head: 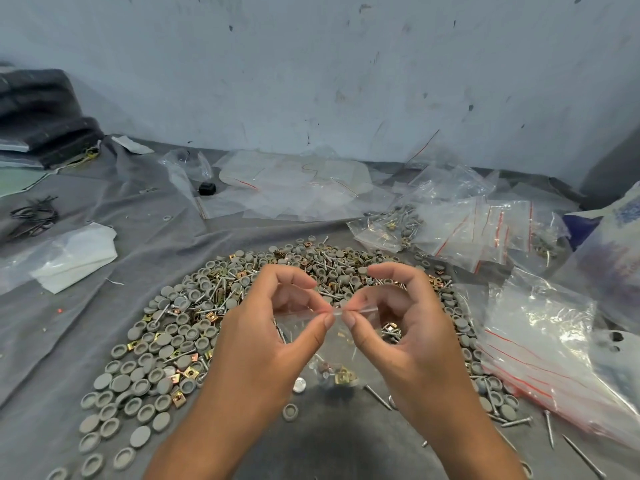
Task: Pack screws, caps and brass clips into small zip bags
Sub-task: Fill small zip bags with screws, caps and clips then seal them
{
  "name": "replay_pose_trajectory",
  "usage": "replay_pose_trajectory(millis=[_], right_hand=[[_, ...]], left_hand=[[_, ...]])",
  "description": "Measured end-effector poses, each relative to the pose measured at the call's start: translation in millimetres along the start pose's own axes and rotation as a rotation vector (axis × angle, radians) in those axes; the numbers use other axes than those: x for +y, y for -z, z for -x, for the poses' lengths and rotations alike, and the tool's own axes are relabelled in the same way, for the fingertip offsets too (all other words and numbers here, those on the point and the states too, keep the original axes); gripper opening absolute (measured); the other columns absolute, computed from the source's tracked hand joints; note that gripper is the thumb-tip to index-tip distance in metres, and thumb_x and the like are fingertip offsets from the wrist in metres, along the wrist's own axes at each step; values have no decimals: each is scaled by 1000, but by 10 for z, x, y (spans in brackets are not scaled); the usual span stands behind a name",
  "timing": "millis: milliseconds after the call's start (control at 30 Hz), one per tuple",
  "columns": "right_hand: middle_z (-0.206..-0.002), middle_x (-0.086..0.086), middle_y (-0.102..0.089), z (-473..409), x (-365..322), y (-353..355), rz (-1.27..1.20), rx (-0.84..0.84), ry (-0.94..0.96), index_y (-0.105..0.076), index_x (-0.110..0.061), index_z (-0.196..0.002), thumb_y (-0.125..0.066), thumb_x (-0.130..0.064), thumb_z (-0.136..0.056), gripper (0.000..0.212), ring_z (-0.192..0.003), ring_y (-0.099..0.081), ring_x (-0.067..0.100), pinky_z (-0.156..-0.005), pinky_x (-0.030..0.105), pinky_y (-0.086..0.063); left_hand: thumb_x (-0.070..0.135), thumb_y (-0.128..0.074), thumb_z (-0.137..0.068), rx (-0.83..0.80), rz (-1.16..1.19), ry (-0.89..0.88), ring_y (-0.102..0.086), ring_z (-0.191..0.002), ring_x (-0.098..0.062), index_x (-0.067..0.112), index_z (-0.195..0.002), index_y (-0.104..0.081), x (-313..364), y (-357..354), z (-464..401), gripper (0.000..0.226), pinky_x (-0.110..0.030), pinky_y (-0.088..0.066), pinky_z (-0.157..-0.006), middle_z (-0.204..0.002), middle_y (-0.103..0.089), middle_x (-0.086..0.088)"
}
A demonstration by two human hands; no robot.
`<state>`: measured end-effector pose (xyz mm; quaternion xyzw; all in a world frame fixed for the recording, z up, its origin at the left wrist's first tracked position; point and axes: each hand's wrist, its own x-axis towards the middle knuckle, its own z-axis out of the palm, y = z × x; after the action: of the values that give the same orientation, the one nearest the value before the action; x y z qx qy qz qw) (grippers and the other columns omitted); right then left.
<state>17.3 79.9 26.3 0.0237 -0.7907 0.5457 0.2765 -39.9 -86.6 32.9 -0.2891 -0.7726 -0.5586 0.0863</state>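
Small zip bag [332,337] pinched by both hands, left hand [273,327], right hand [405,327], grey cloth [156,216], scuffed wall [311,64]

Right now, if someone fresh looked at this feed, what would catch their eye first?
First, the left hand and right hand in the centre, both pinching the top edge of a small clear zip bag with a few parts inside. Behind and around them spreads a wide heap of grey caps, screws and brass clips on the grey cloth. To the right lies a stack of empty red-striped zip bags.
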Motion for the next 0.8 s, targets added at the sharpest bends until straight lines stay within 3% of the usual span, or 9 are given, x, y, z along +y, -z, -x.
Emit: replay_pose_trajectory(millis=[133, 200, 300, 433, 567, 667, 800], right_hand=[[-97, -7, -74, -3, 3, -20, -42, -15, -10, -48, -46, -121, -72, -37, -83, 47, -90, -70, 17, -79, 24, -52], [-100, -9, -75, 2, 9, -31, -53, -35, -25, -47, -46, -122, -74, -39, -83, 48, -91, -71, 14, -79, 20, -51], [-99, -9, -76, 6, 24, -43, -64, -50, -44, -48, -45, -122, -75, -37, -85, 47, -91, -72, 11, -77, 14, -50], [-97, -6, -76, 4, 36, -40, -82, -41, -60, -48, -45, -121, -74, -40, -82, 47, -92, -72, 15, -78, 17, -50], [-97, -4, -75, 12, 24, -34, -96, -59, -86, -48, -48, -120, -74, -44, -79, 48, -82, -70, 15, -72, 29, -55], [-97, -2, -76, 18, 12, -33, -119, -75, -102, -48, -46, -120, -75, -41, -79, 50, -82, -70, 14, -72, 22, -54], [-97, -3, -76, 22, 14, -16, -109, -97, -125, -48, -45, -121, -77, -41, -78, 52, -86, -72, 14, -76, 21, -53]], left_hand=[[25, -79, -86, -18, 56, 24, -70, -94, -8, 40, -100, -52, -27, 3, 7, 34, -27, -53, -78, -94, -73, 12], [34, -77, -83, -21, 82, 29, -70, -95, -9, 38, -99, -52, -31, -4, 15, 30, -33, -52, -79, -94, -73, 11], [44, -79, -81, -16, 104, 41, -70, -95, -8, 42, -98, -50, -27, -5, 6, 33, -31, -51, -80, -94, -73, 13], [49, -77, -76, -36, 132, 82, -72, -93, -5, 46, -100, -48, -49, 14, -19, 37, -33, -52, -74, -96, -76, 15], [59, -80, -70, -52, 172, 129, -71, -81, -3, 48, -101, -47, -57, 24, -25, 46, -30, -48, -65, -92, -76, 13], [58, -80, -65, -88, 250, 187, -67, -68, -2, 48, -100, -48, -68, 39, -36, 48, -28, -43, -62, -92, -77, 7], [57, -89, -57, -107, 315, 245, -75, -87, -15, 47, -97, -49, -109, 53, -49, 57, -39, -50, -75, -92, -78, 3]])
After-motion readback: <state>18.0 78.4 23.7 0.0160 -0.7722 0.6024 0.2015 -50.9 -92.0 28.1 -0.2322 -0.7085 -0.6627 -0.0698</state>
